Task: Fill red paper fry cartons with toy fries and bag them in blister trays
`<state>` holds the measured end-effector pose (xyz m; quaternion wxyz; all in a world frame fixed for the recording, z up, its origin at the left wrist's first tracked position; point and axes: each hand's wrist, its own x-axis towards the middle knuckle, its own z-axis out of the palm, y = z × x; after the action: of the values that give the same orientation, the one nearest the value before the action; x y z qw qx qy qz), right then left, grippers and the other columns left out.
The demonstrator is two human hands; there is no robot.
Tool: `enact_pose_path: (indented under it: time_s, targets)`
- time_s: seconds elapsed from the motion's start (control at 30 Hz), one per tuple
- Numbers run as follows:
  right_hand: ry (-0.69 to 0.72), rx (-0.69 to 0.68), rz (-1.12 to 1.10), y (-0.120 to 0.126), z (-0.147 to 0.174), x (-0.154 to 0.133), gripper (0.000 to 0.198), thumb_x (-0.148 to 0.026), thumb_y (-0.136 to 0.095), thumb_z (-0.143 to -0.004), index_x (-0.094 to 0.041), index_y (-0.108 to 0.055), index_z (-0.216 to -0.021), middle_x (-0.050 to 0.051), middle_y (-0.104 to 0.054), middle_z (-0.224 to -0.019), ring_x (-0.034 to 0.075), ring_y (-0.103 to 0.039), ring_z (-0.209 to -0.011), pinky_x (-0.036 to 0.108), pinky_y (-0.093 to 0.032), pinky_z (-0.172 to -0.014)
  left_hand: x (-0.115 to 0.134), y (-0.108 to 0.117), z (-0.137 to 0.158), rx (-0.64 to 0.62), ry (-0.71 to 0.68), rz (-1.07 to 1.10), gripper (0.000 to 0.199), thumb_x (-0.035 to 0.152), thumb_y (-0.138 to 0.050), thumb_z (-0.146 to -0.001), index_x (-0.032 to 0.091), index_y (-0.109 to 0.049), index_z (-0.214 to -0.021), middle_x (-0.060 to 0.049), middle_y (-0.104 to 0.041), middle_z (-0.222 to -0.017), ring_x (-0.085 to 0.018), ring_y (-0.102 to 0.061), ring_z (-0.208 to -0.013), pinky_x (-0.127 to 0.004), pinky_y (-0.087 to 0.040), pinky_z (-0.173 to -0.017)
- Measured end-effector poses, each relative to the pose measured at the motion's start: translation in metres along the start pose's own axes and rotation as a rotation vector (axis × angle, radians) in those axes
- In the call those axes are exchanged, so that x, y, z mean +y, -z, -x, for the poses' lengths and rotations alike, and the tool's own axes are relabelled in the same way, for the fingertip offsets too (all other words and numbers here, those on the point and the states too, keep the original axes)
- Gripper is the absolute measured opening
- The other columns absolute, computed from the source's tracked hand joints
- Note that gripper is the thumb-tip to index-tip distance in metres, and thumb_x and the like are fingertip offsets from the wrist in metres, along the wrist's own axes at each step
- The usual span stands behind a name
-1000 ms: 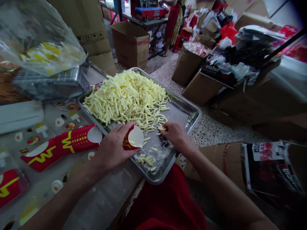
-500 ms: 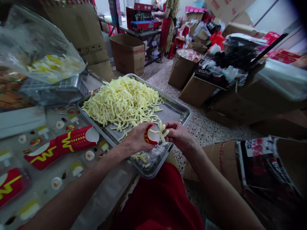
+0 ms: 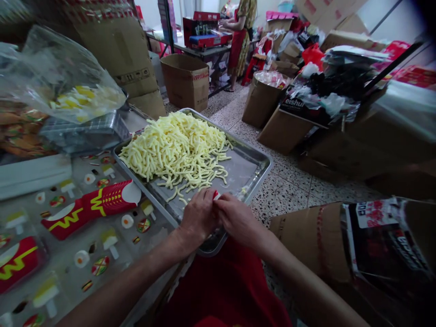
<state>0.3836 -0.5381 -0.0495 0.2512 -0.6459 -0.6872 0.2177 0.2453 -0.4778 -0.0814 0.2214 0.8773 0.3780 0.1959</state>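
Observation:
My left hand (image 3: pixel 199 215) is closed around a small red and white paper carton (image 3: pixel 215 195), of which only a sliver shows between my hands. My right hand (image 3: pixel 235 218) presses against the carton's mouth, fingers bent onto it; whether it holds pale yellow sticks is hidden. Both hands hover over the near corner of a metal tray (image 3: pixel 254 179). A heap of pale yellow fry-shaped sticks (image 3: pixel 177 147) fills the tray's far half.
A stack of flat red cartons (image 3: pixel 90 206) lies on the table with the printed cover (image 3: pixel 68 254) at my left. A clear bag of yellow pieces (image 3: pixel 68 86) sits at the back left. Cardboard boxes (image 3: pixel 185 79) crowd the floor. Another person (image 3: pixel 240 32) stands at a far table.
My right hand picked sticks from the tray, carried them to the carton's mouth, and now both hands are pressed together over the carton nearer my body.

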Motion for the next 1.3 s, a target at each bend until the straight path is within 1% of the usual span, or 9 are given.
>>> enact_pose_path:
  time_s: [0.23,0.37,0.43,0.53,0.73,0.9,1.0,1.1,1.3]
  targets:
    - [-0.098,0.126,-0.305,-0.007,-0.004,-0.01,0.021,-0.007,-0.062,-0.084,-0.025,-0.071,-0.087,0.0,-0.074,-0.086,0.017,-0.067,-0.078,0.031,-0.05,-0.077,-0.013,0.015,0.0,0.032,-0.024,0.146,0.049,0.017,-0.068,-0.07,0.021,-0.054,-0.117,-0.01,-0.067,-0.114,-0.029,-0.064,-0.11,-0.044,-0.052,-0.099]
    - [-0.05,-0.035,-0.509,0.007,-0.019,0.006,0.015,-0.017,-0.064,-0.088,-0.024,-0.067,-0.102,0.001,-0.076,-0.092,0.017,-0.069,-0.083,0.03,-0.053,-0.076,-0.026,0.022,-0.004,0.016,-0.02,0.231,0.06,0.017,-0.074,-0.066,0.021,-0.054,-0.122,-0.009,-0.066,-0.121,-0.028,-0.063,-0.115,-0.043,-0.052,-0.102]
    - [-0.06,0.0,-0.404,0.023,-0.034,0.029,0.014,-0.027,-0.068,-0.09,-0.023,-0.072,-0.102,0.002,-0.076,-0.091,0.018,-0.069,-0.08,0.03,-0.052,-0.074,-0.033,0.027,-0.007,0.034,0.018,0.233,0.069,0.02,-0.079,-0.066,0.02,-0.052,-0.129,-0.01,-0.064,-0.129,-0.029,-0.061,-0.121,-0.045,-0.049,-0.107]
    - [-0.028,0.159,0.083,0.039,-0.065,0.061,0.015,-0.029,-0.068,-0.091,-0.023,-0.078,-0.101,0.005,-0.074,-0.09,0.018,-0.064,-0.075,0.031,-0.047,-0.073,-0.041,0.036,-0.011,0.026,0.033,0.21,0.072,0.024,-0.081,-0.068,0.019,-0.051,-0.133,-0.012,-0.063,-0.133,-0.03,-0.059,-0.124,-0.047,-0.047,-0.11]
    - [0.298,-0.13,0.649,0.027,-0.104,0.055,0.019,-0.016,-0.058,-0.093,-0.019,-0.075,-0.085,0.009,-0.069,-0.091,0.022,-0.058,-0.087,0.038,-0.038,-0.086,-0.053,0.05,-0.006,0.038,0.041,0.175,0.073,0.029,-0.082,-0.07,0.016,-0.052,-0.135,-0.012,-0.064,-0.133,-0.029,-0.06,-0.124,-0.045,-0.047,-0.111]
    - [0.346,-0.07,0.557,0.03,-0.098,0.055,0.019,-0.016,-0.057,-0.094,-0.02,-0.072,-0.083,0.009,-0.071,-0.097,0.022,-0.059,-0.093,0.037,-0.039,-0.089,-0.06,0.053,0.005,0.032,0.089,0.194,0.07,0.031,-0.082,-0.071,0.018,-0.053,-0.134,-0.011,-0.064,-0.131,-0.028,-0.062,-0.122,-0.043,-0.049,-0.108]
    - [0.077,0.089,0.348,0.042,-0.094,0.069,0.012,-0.015,-0.064,-0.086,-0.019,-0.074,-0.081,0.004,-0.072,-0.084,0.017,-0.062,-0.076,0.03,-0.042,-0.074,-0.058,0.057,0.004,0.024,0.087,0.232,0.071,0.032,-0.083,-0.071,0.019,-0.053,-0.134,-0.011,-0.064,-0.133,-0.028,-0.062,-0.123,-0.044,-0.049,-0.108]
    - [-0.094,0.057,0.234,0.049,-0.096,0.083,0.006,-0.02,-0.072,-0.081,-0.019,-0.078,-0.081,0.001,-0.07,-0.071,0.015,-0.061,-0.065,0.028,-0.041,-0.064,-0.054,0.062,0.0,0.026,0.081,0.237,0.072,0.034,-0.083,-0.071,0.019,-0.053,-0.134,-0.012,-0.063,-0.135,-0.029,-0.06,-0.125,-0.045,-0.048,-0.109]
    - [0.052,0.084,0.319,0.042,-0.1,0.088,0.037,-0.038,-0.087,-0.075,-0.022,-0.08,-0.107,0.009,-0.075,-0.11,0.022,-0.067,-0.088,0.032,-0.049,-0.078,-0.054,0.06,-0.001,-0.004,0.066,0.229,0.074,0.033,-0.086,-0.068,0.018,-0.055,-0.134,-0.011,-0.064,-0.135,-0.03,-0.06,-0.125,-0.044,-0.048,-0.11]
